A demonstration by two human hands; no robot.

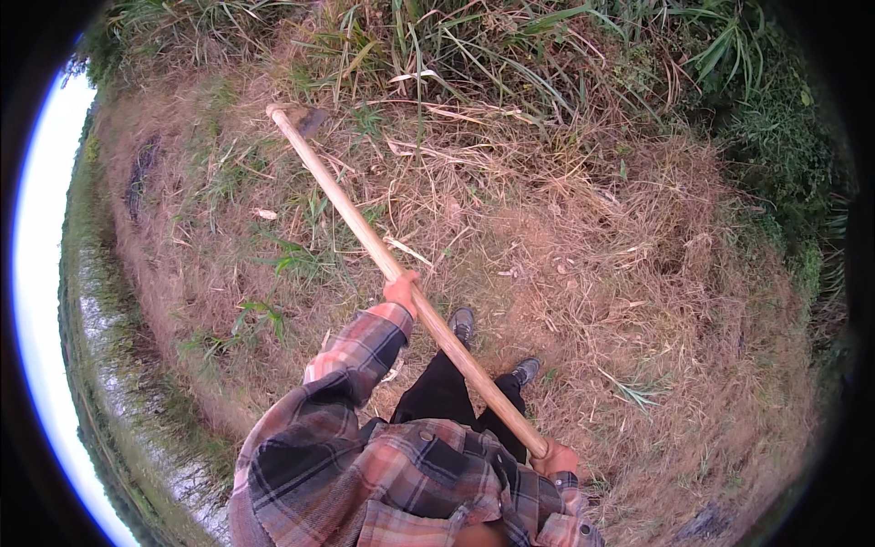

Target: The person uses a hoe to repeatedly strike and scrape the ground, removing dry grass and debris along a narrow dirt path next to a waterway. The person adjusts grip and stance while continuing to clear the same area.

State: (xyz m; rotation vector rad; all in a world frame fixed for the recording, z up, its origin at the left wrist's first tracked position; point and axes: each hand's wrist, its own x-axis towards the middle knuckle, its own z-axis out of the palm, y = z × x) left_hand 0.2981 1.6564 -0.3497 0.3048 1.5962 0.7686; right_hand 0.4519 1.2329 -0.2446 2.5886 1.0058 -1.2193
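Observation:
A long-handled hoe with a pale wooden shaft (348, 210) slants across the view, from my waist at lower right to the upper left. My left hand (402, 292) is wrapped around the shaft near its middle. Close to the butt end, my right hand (554, 459) grips the same shaft. At the far end, the dark metal hoe blade (312, 122) is partly blurred and turned to the right of the shaft, over the dry grass. Whether the blade touches the ground I cannot tell.
Dry cut grass (636, 273) covers the ground, with bare soil (526, 236) ahead of my shoes (463, 324). Tall green grass (506, 55) stands at the top, and dense bushes (779, 150) line the right. Small green plants (261, 316) grow at left. Water (109, 383) shows beyond the left bank.

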